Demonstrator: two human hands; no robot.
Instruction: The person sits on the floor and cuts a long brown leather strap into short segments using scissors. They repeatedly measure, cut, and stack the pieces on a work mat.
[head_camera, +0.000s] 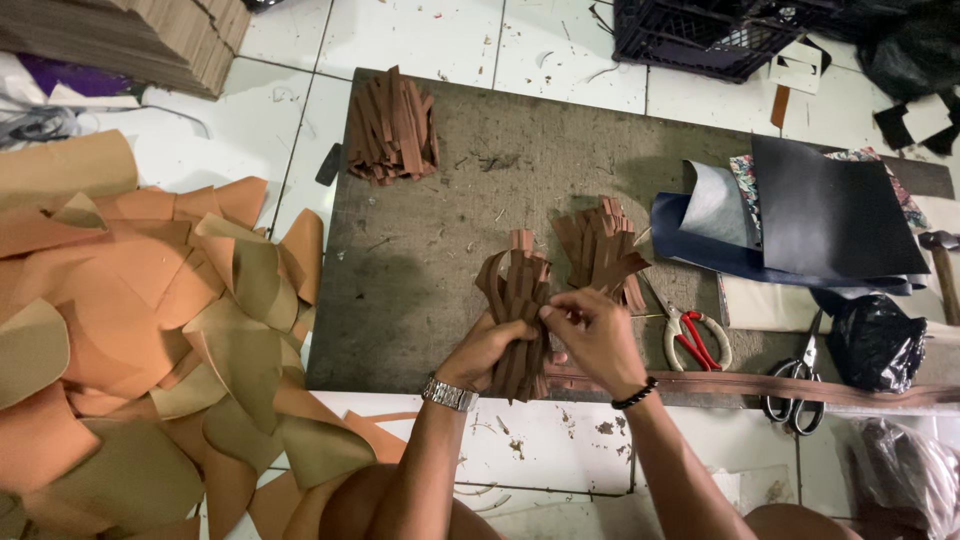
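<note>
Brown leather strips stand bundled over the grey mat, the left hand wrapped tight round their lower half, while the right hand, wrist bent inward, pinches one strip's edge.

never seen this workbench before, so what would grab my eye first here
At centre, the left hand grips a bundle of brown leather strips upright over the dark mat, while the right hand pinches at its side. To the left, a big heap of orange and tan leather pieces covers the floor. On the right, red-handled snips lie on the mat beside dark sheets.
</note>
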